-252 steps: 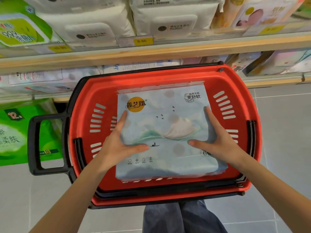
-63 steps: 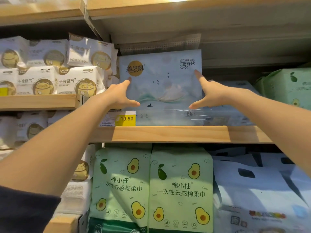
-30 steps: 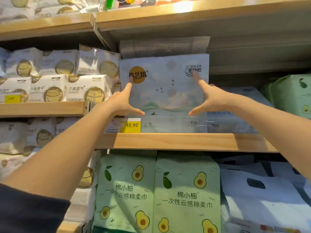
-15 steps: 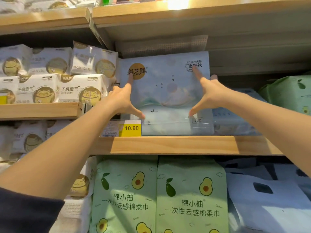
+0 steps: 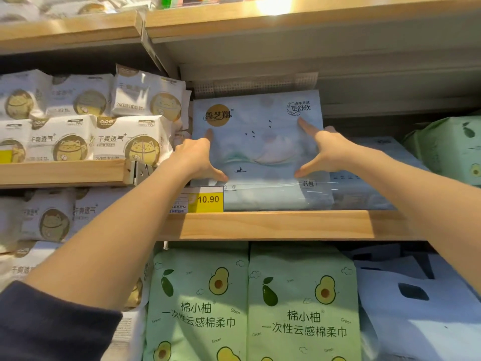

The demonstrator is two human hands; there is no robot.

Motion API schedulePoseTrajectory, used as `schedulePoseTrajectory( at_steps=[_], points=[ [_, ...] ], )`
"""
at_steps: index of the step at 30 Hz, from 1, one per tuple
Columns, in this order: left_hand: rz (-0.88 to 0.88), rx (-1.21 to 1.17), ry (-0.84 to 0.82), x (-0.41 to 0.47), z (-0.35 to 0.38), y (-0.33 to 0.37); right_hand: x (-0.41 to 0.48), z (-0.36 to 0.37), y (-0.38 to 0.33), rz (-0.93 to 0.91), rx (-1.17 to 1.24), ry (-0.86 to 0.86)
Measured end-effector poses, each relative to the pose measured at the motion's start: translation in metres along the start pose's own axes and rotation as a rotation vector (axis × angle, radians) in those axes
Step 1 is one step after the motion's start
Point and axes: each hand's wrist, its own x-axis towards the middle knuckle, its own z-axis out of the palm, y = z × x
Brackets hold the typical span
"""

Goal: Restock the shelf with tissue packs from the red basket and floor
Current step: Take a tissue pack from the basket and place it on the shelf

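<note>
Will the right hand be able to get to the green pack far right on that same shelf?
Probably yes. The right hand presses the blue tissue pack, and only low packs lie between it and the green pack.

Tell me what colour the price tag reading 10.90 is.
Yellow with dark numerals; the price tag shows best in the head view.

We see open room right of the upright tissue pack (image 5: pixel 260 142), above a flat pack (image 5: pixel 364 175) and short of the green pack (image 5: pixel 447 149); a gap runs under the upper shelf (image 5: pixel 286 19); white cat packs (image 5: pixel 140 126) crowd the tissue pack's left edge.
</note>
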Motion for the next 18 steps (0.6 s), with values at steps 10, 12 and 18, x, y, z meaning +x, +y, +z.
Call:
schedulePoseTrajectory(
  at_steps=[10,12,18],
  points=[
    [0.006,0.0,0.014,-0.006,0.004,0.004,-0.008,0.001,0.001,0.034,-0.009,-0.023],
    [0.014,-0.018,0.041,-0.008,0.003,0.003,-0.011,0.0,0.004,0.041,0.001,-0.023],
    [0.024,-0.045,0.031,-0.017,-0.002,0.005,-0.019,-0.001,0.006,0.034,0.019,-0.026]
  ],
)
